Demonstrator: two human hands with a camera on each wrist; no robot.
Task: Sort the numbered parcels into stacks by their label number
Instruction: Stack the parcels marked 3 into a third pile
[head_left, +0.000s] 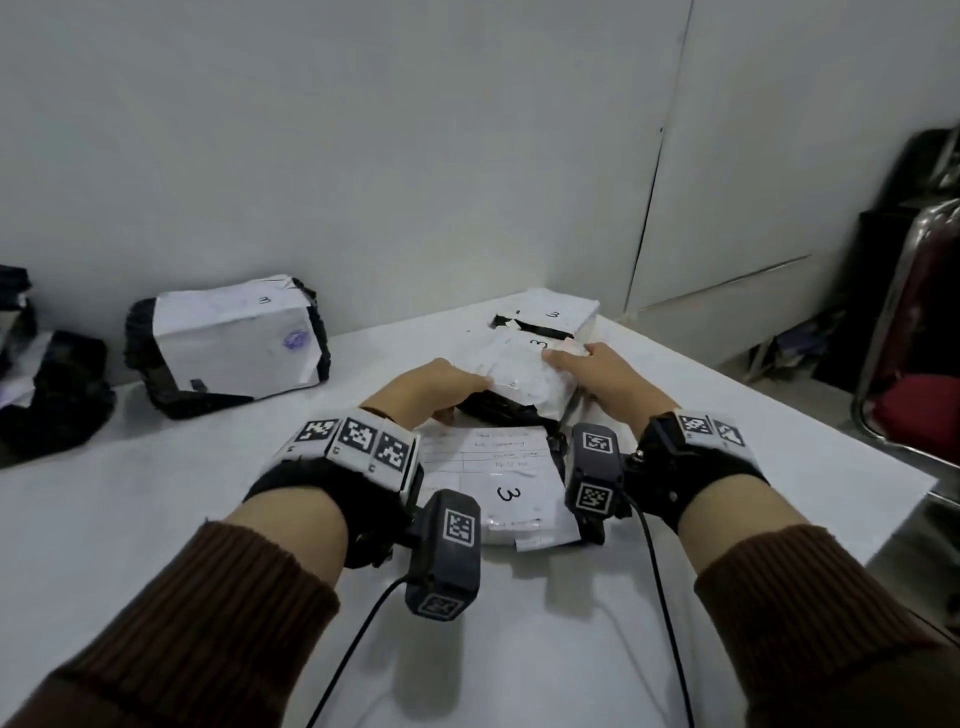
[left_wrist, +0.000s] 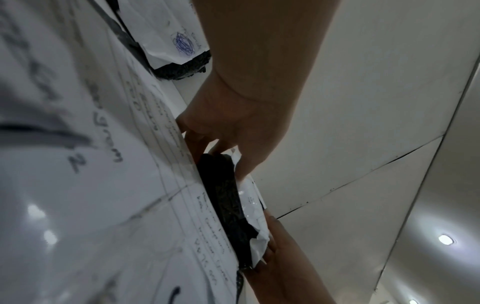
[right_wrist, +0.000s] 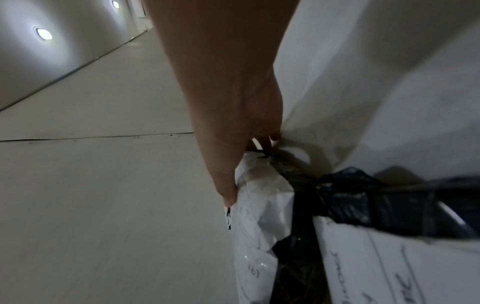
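Note:
Both hands hold one small parcel, black plastic with a crumpled white label marked 3. My left hand grips its left end, thumb on top and fingers underneath. My right hand grips its right end the same way. The parcel sits at the far end of a flat parcel labelled 3, which lies between my wrists. Whether the two touch I cannot tell. Behind them lies a third parcel marked 3. In the right wrist view my thumb presses on the held parcel's label.
A large parcel marked 3 stands at the back left by the wall. Black-wrapped parcels lie at the far left. The white table ends at the right, where a chrome chair with a red seat stands.

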